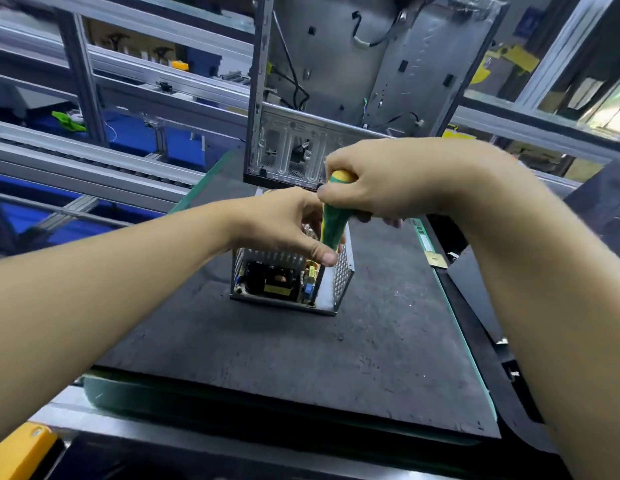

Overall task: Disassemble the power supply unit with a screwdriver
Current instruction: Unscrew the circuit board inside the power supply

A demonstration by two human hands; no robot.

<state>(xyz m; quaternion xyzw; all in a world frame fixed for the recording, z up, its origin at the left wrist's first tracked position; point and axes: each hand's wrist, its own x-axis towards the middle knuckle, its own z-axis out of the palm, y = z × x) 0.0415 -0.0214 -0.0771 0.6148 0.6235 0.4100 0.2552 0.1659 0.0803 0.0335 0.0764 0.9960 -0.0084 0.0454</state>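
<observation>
- Open perforated grey metal power supply unit (291, 282) sits mid black mat (301, 358), directly below both hands.
- Right hand (381, 181) grips green-yellow screwdriver (332, 216), long axis near-vertical, pointing down into unit.
- Left hand (284, 223) nearer the unit, thumb and fingers seem to pinch the shaft; tip hidden.

My left hand (280, 223) hides the shaft and tip of the green-and-yellow-handled screwdriver (334, 220) and the far top of the perforated grey metal power supply box (343, 275). The upper edge crops the open grey steel computer case (336, 64).
</observation>
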